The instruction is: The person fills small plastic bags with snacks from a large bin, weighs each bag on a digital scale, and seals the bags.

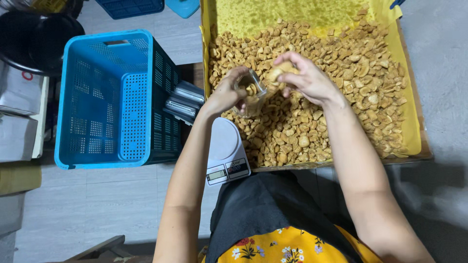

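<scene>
A white kitchen scale (pixel 225 152) sits nearest the person, at 7 o'clock of the tray (pixel 414 126). Left hand (pixel 225 92) grips a clear jar (pixel 251 92), tilted to receive. At its 3 o'clock, right hand (pixel 304 78) fingers (pixel 287 59) cup crackers (pixel 341 97) at the mouth. Blue crate (pixel 109 97) stands at 9 o'clock.

Both forearms are bare from the elbow down, with no sleeves, watch, rings or gloves showing on the left hand (pixel 226 92) or the right hand (pixel 304 78). The person wears a yellow garment (pixel 287 246) printed with small red, white and blue flowers. A plain black cloth (pixel 265 207), like an apron, lies over its front across the lap.
</scene>
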